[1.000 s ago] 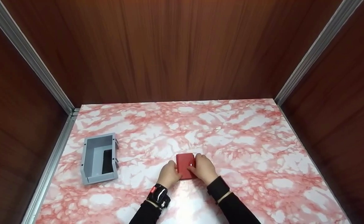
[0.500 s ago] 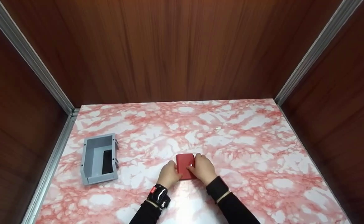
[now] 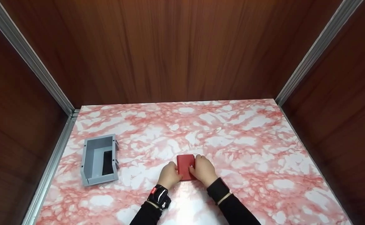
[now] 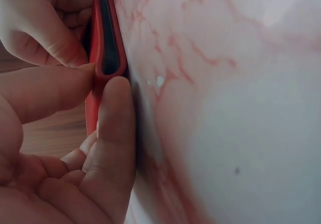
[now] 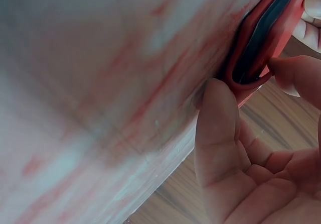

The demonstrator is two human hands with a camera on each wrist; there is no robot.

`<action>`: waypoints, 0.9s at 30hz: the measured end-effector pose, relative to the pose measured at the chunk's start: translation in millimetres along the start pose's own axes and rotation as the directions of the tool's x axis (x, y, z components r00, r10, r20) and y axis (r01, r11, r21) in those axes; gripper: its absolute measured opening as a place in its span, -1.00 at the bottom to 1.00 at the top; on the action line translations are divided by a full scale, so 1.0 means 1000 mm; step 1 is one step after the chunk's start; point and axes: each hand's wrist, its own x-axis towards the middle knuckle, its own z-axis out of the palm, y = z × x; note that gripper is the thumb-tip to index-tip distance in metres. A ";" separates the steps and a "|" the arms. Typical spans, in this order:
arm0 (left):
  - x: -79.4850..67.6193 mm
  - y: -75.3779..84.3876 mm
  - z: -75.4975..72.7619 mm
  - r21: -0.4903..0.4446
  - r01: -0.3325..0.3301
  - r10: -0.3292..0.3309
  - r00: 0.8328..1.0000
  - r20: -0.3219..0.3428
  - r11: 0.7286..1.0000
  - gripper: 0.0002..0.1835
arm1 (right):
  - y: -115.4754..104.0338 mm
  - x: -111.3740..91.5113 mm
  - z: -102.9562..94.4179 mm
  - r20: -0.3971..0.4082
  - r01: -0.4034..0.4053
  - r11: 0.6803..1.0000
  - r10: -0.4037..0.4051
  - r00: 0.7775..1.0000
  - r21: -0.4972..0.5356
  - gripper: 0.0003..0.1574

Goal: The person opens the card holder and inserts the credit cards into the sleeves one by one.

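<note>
A small red folded wallet (image 3: 184, 165) lies near the front middle of the table. My left hand (image 3: 169, 175) pinches its left side, thumb on the upper face. At the right side my right hand (image 3: 205, 170) grips it, the thumb on top near a small shiny spot. The left wrist view shows the wallet (image 4: 104, 75) edge-on, its dark lining between two red layers, with my thumb and a finger at the rounded end. In the right wrist view, thumb and finger sit at the other end of the wallet (image 5: 242, 78). Its underside is hidden.
On the left of the table stands a grey open-front bin (image 3: 100, 179) with a flat black object (image 3: 107, 162) inside. The red-and-white marbled table (image 3: 248, 150) is bordered by dark wood-grain walls (image 3: 182, 56) at the back and both sides.
My right thumb has shifted slightly at the wallet's right side, near the shiny spot. The wallet, my left hand and the bin stay in place.
</note>
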 end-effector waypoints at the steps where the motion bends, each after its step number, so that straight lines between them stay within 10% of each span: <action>1: 0.000 0.001 0.000 -0.001 0.002 -0.002 1.000 0.001 1.000 -0.69 | 0.000 0.000 0.000 -0.006 0.011 1.000 -0.011 1.000 -0.006 -0.58; 27: -0.001 0.002 0.000 0.002 0.001 -0.001 1.000 -0.008 1.000 -0.70 | 0.002 -0.003 0.003 -0.072 0.085 0.996 -0.086 0.994 -0.015 -0.74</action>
